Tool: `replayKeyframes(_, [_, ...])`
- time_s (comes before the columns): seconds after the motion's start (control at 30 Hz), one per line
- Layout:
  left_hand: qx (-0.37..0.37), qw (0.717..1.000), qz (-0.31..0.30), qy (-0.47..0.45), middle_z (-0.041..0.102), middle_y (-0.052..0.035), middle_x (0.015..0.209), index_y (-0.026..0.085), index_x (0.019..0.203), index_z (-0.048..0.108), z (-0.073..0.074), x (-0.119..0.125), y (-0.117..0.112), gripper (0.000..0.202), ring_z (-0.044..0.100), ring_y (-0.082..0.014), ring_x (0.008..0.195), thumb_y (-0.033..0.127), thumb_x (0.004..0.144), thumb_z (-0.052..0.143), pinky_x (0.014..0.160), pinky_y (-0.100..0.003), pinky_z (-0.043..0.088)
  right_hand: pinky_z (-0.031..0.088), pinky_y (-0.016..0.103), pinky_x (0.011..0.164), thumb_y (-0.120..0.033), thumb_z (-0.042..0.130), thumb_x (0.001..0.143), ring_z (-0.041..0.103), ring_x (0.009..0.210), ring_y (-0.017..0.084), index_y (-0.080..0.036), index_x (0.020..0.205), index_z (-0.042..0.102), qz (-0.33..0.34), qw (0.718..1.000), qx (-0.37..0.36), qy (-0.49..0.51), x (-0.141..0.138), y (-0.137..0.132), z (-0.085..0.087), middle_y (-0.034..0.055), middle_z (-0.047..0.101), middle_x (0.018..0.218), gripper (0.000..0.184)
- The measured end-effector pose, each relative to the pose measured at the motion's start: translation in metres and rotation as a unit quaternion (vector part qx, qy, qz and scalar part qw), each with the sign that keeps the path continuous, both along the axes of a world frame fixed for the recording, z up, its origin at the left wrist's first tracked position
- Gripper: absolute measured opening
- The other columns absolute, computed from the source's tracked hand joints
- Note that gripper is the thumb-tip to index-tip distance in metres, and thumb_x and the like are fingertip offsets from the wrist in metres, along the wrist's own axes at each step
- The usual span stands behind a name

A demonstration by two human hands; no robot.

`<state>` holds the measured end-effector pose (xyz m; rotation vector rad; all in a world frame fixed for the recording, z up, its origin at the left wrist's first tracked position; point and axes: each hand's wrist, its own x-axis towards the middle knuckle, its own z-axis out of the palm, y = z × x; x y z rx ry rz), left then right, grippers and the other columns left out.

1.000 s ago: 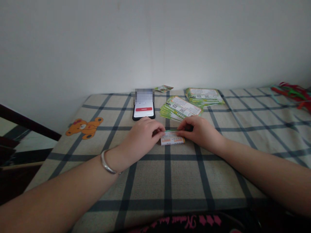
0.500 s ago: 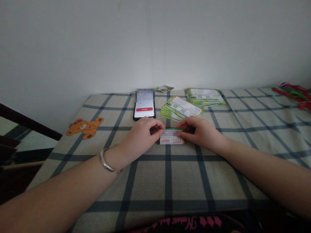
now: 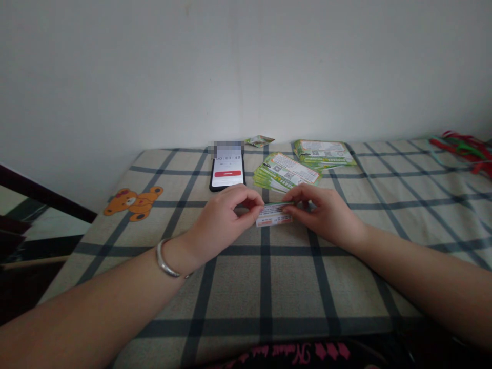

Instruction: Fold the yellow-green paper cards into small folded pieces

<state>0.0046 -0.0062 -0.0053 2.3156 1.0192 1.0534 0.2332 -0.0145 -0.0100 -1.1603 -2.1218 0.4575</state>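
Head view: sole camera, facing forward and down
Surface: close below, seen from its near side
Wall: straight ahead, beyond the surface

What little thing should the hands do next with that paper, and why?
Perhaps pinch the small paper along its far edge, to firm up any fold: the left hand and right hand grip its two ends there, though whether it is creased is hard to see.
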Motion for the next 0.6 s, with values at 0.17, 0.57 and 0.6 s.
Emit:
replayKeyframes(0.17, [0.001,1.0,0.01,-0.005,0.066,0.0029,0.078,0.018,0.083,0.062,-0.0003,0.0004,-0.0006,0.006,0.06,-0.009,0.069,0.013,0.083,0.06,0.065,-0.019,0.048,0.04,0.022,0.053,-0.022,0.068,0.082,0.051,0.058,0.009,-0.019,0.087,0.065,-0.002,0.999,0.017,0.037,-0.0014,-0.0006,-0.0018,-0.0017,0.063,0.07,0.007])
replayKeyframes(0.57, [-0.031,0.998,0.03,-0.041,0.069,0.0016,0.083,0.017,0.091,0.065,-0.0064,0.0009,0.0011,0.008,0.063,-0.0091,0.071,0.017,0.084,0.064,0.067,-0.019,0.051,0.041,0.021,0.052,-0.023,0.072,0.079,0.051,0.056,0.009,-0.019,0.086,0.065,-0.013,0.997,-0.004,0.075,-0.0022,0.0015,-0.0038,-0.0034,0.061,0.065,0.011])
replayKeyframes(0.6, [-0.032,0.998,0.03,-0.039,0.069,0.0013,0.084,0.017,0.093,0.066,-0.0064,0.0008,0.0011,0.009,0.064,-0.0092,0.072,0.017,0.084,0.064,0.068,-0.019,0.051,0.04,0.022,0.052,-0.025,0.072,0.079,0.052,0.056,0.009,-0.019,0.086,0.065,-0.02,0.997,-0.013,0.078,-0.002,0.0016,-0.0041,-0.0033,0.06,0.064,0.012])
